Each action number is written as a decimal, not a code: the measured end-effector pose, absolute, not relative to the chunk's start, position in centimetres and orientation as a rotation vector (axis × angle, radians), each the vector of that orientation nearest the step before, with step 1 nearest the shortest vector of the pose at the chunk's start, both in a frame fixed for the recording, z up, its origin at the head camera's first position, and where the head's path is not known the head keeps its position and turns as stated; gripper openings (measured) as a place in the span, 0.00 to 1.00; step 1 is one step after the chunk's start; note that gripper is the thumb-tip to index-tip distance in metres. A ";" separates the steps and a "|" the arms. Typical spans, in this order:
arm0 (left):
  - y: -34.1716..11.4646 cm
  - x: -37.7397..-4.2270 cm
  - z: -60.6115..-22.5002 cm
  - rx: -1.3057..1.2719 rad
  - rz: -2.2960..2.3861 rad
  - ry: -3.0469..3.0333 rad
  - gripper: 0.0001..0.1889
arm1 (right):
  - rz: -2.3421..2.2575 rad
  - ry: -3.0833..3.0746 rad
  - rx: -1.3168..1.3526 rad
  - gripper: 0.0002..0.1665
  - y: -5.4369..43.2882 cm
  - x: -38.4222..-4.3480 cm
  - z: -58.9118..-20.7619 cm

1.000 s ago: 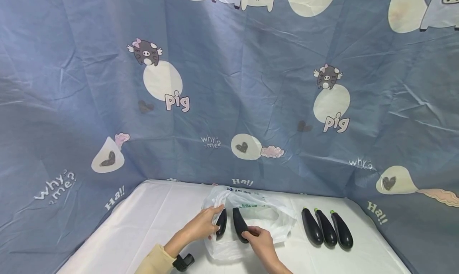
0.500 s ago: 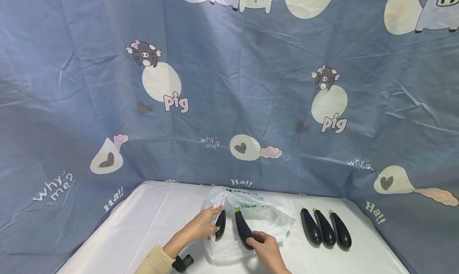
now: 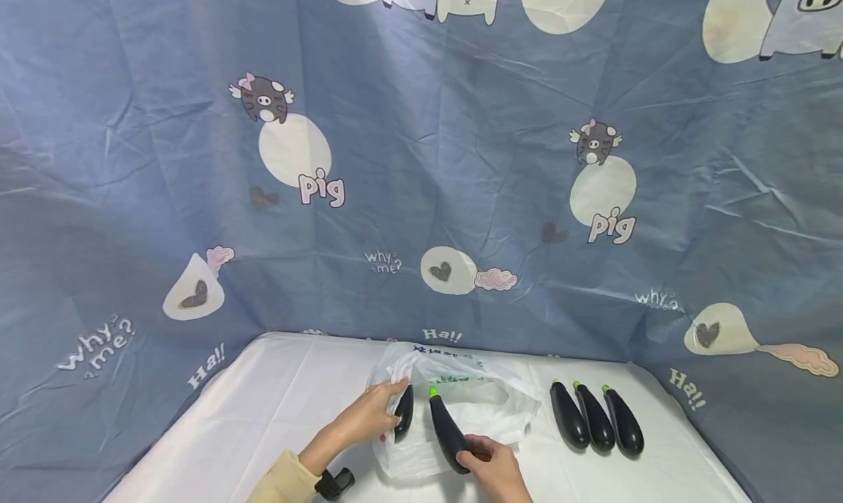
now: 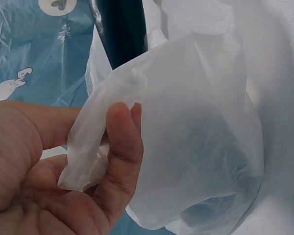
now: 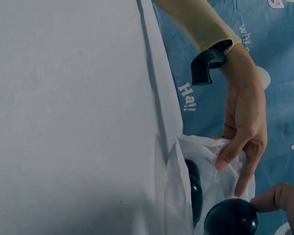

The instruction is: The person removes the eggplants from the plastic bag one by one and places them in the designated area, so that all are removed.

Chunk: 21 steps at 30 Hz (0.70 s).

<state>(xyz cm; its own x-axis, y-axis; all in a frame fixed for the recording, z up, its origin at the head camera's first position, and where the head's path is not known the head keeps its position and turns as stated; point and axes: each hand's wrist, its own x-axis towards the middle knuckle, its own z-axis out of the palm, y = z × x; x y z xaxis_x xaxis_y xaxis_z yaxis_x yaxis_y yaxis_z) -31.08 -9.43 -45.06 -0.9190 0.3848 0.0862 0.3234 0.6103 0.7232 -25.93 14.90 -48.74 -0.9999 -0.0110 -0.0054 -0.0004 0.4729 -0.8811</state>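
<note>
My left hand (image 3: pixel 372 413) pinches the edge of a white plastic bag (image 3: pixel 411 459) at its left side; in the left wrist view the bag's folded rim (image 4: pixel 83 161) runs between thumb and fingers. An eggplant (image 3: pixel 448 431), dark and glossy with a bright green stem, is gripped at its thick end by my right hand (image 3: pixel 495 465). It slants over the bag's mouth, stem pointing away. Another eggplant (image 3: pixel 405 415) lies inside the bag beside the left fingers. Seen from the right wrist, the held eggplant's rounded end (image 5: pixel 230 218) faces the camera, with dark eggplants (image 5: pixel 194 193) in the bag behind.
Three more eggplants (image 3: pixel 596 417) lie side by side on the white-covered table (image 3: pixel 283 393), right of the bag. A blue printed cloth (image 3: pixel 395 159) hangs behind and along the sides. A black strap device (image 3: pixel 334 483) is on the left wrist.
The right hand has drawn its eggplant toward me and slightly right, so its green stem now shows. The left hand stays on the bag's edge. The view has shifted slightly.
</note>
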 end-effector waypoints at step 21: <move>-9.5 -31.2 -45.2 0.614 1.222 2.740 0.37 | -1.652 2.688 0.018 0.26 16.9 -25.0 -47.2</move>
<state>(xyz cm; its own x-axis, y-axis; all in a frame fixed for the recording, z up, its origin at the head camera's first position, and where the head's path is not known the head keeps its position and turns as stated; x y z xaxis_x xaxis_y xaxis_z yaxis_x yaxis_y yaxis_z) -31.19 -9.49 -45.16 -0.9166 0.3898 0.0892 0.3268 0.6016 0.7289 -24.98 16.88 -47.23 -0.9998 0.0170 0.0056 0.0027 0.4515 -0.8922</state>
